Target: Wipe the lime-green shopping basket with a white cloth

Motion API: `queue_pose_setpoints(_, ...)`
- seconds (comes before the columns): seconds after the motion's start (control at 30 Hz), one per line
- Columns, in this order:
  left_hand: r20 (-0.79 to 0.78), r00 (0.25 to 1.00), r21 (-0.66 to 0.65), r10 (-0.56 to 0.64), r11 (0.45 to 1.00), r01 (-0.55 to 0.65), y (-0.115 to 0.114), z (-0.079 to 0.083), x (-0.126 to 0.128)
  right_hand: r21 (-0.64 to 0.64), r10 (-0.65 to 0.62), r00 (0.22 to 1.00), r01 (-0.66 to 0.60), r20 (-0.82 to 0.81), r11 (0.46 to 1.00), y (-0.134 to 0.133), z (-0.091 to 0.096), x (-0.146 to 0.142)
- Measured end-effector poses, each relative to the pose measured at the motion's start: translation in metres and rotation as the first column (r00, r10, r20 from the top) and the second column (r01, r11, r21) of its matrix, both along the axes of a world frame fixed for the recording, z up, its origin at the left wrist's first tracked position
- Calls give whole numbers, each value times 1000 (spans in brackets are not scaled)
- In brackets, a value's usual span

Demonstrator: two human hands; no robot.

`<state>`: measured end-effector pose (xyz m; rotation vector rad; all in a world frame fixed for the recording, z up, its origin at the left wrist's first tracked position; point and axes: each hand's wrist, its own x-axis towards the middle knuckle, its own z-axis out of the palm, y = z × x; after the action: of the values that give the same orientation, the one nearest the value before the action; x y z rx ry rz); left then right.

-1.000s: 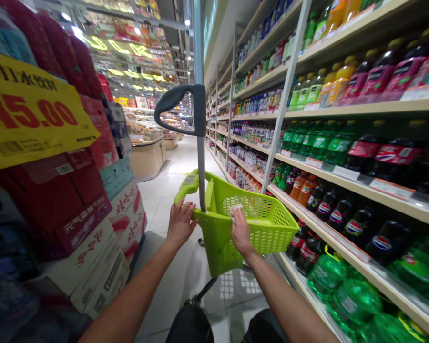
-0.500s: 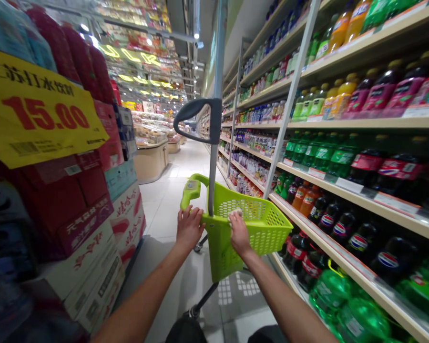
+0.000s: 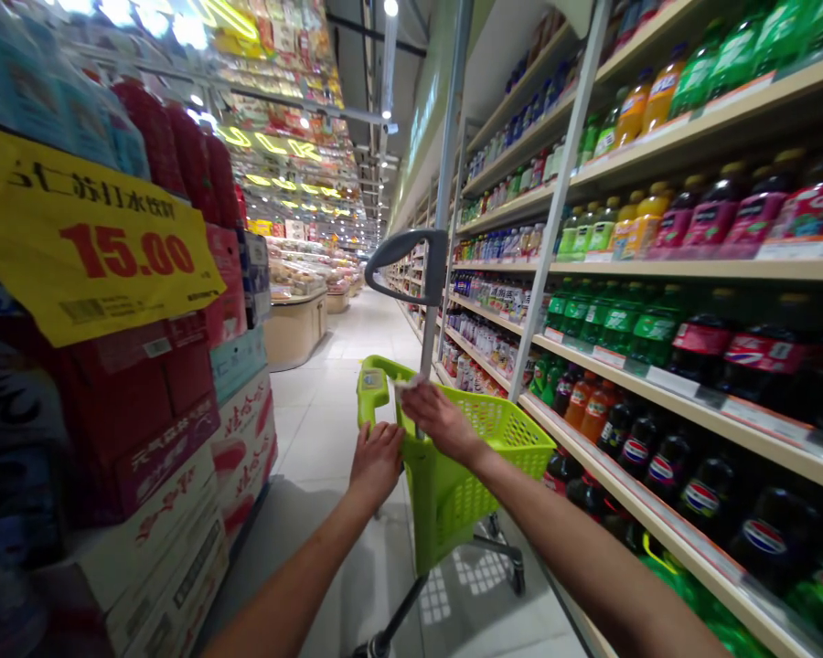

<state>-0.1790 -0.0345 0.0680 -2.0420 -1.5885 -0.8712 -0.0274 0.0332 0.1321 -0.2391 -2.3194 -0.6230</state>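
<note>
A bright green plastic shopping cart (image 3: 453, 493) with perforated basket walls stands before me. My left hand (image 3: 377, 457) has its fingers curled over the cart's near left edge, just below the green handle (image 3: 373, 388). Reaching across in front of the grey metal pole (image 3: 429, 343), my right hand (image 3: 443, 420) presses a small white crumpled tissue (image 3: 409, 384) with its fingertips, close to the handle's inner side. The tissue is mostly covered by the fingers. Above both hands, a dark grey loop grip (image 3: 411, 265) is fixed to the pole.
Shelves of drink bottles (image 3: 631, 311) line the right side, close to the cart. Stacked drink cartons (image 3: 178, 493) with a yellow price sign (image 3: 102, 238) stand at the left. A tiled aisle (image 3: 357, 329) runs ahead past a wooden display counter (image 3: 292, 329).
My right hand has moved left with the tissue, from the basket's near rim to beside the pole and handle. My left hand keeps its hold on the cart. The view has shifted slightly.
</note>
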Motion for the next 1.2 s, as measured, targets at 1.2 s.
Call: queue_pose_setpoints(1.2, 67, 998, -67, -3, 998, 8, 9, 1, 5, -562, -347, 835, 56, -426, 825, -34, -68, 46)
